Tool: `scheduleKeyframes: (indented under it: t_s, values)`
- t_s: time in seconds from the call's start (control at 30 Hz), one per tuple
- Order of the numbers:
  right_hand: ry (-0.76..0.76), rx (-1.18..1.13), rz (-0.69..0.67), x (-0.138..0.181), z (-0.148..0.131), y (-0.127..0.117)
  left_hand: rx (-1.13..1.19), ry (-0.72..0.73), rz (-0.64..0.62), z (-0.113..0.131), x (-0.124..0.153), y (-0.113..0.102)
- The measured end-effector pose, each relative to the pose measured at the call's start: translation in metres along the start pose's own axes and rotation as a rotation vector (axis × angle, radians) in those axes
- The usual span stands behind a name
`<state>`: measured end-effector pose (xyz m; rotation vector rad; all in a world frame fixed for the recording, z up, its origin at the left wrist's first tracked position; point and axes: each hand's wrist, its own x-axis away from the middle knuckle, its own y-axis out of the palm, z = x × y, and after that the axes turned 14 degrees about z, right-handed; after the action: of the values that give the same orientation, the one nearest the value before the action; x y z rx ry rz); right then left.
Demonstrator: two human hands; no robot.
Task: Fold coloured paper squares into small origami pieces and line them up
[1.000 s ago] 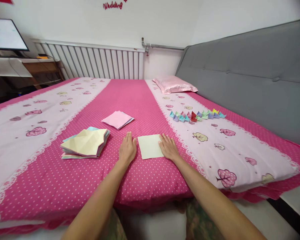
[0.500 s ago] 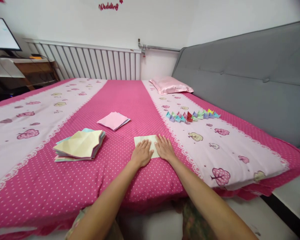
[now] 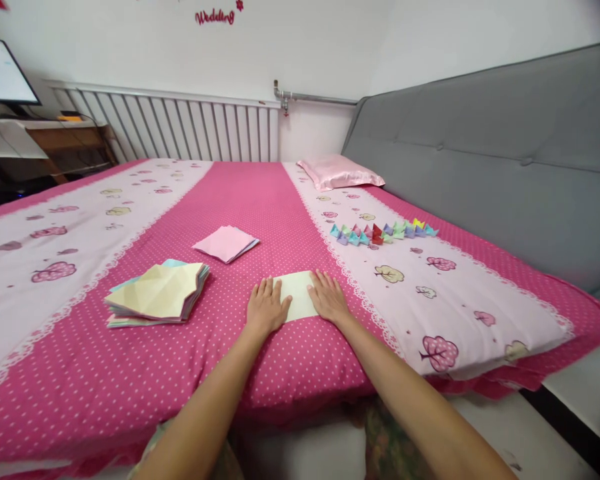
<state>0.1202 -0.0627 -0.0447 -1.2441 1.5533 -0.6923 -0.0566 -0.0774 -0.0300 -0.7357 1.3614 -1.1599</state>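
Observation:
A pale cream sheet of paper (image 3: 299, 297) lies flat on the pink dotted bedspread (image 3: 300, 360), near the bed's front edge. My left hand (image 3: 269, 305) rests palm down over its left edge, fingers stretched out. On the right edge lies my right hand (image 3: 329, 297), also flat with the fingers extended. To the left sits a thick stack of coloured paper (image 3: 157, 292), its yellow top sheet creased. Beyond it is a smaller pile of paper (image 3: 226, 243) with a pink sheet uppermost.
Rows of small folded paper pieces (image 3: 383, 232) in several colours stand on the bed at right. A pink pillow (image 3: 339, 173) lies farther back, beside the grey padded headboard (image 3: 480, 153). A white radiator (image 3: 180, 127) lines the wall; a monitor (image 3: 5, 72) stands at far left.
My left hand has slid left across the paper to its left edge, uncovering more of the sheet. My right hand stays in place on the right edge.

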Motion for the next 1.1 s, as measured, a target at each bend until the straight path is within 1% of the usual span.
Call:
scheduleKeyframes:
  t_s: [0.17, 0.2, 0.27, 0.33, 0.37, 0.43, 0.47, 0.53, 0.63, 0.77, 0.87, 0.93, 1.03, 1.1]
  values:
    - [0.036, -0.048, 0.042, -0.006, -0.004, -0.014, -0.024, -0.019, 0.04, -0.002, 0.001, 0.0]
    - [0.02, -0.065, 0.055, -0.008, -0.009, -0.018, -0.027, -0.017, 0.041, -0.002, 0.001, 0.0]
    - [-0.105, -0.147, 0.093, -0.012, -0.023, -0.024, -0.033, -0.014, 0.035, -0.001, 0.001, -0.001]
    - [-0.253, -0.233, 0.047, -0.013, -0.042, -0.025, -0.043, -0.005, 0.019, 0.0, 0.001, -0.004]
    - [-0.301, -0.275, -0.005, -0.013, -0.051, -0.022, -0.05, 0.007, 0.008, 0.0, 0.002, -0.005]
    - [-0.35, -0.325, -0.146, -0.011, -0.066, -0.014, -0.061, 0.031, -0.009, 0.0, 0.003, -0.007]
    - [-0.343, -0.32, -0.195, -0.01, -0.07, -0.008, -0.063, 0.041, -0.016, 0.0, 0.003, -0.008]
    - [-0.301, -0.29, -0.224, -0.008, -0.071, 0.002, -0.06, 0.043, -0.022, 0.0, 0.004, -0.007]
    - [-0.231, -0.276, -0.194, -0.009, -0.058, 0.01, -0.044, 0.013, -0.01, -0.001, 0.004, -0.005]
    - [-0.124, -0.289, -0.14, -0.01, -0.034, 0.009, -0.013, -0.014, 0.01, -0.001, 0.004, -0.002]
    - [0.007, -0.343, -0.067, -0.006, -0.017, 0.003, 0.039, -0.035, 0.021, -0.001, 0.004, -0.003]
    - [0.11, -0.405, -0.009, -0.002, -0.006, -0.002, 0.185, -0.099, 0.073, -0.002, 0.005, -0.006]
    - [0.272, -0.548, 0.059, 0.003, 0.009, -0.011, 0.566, -0.308, 0.2, -0.008, 0.007, -0.013]
    - [0.369, -0.66, 0.062, 0.006, 0.016, -0.015, 0.715, -0.434, 0.244, -0.013, 0.009, -0.018]
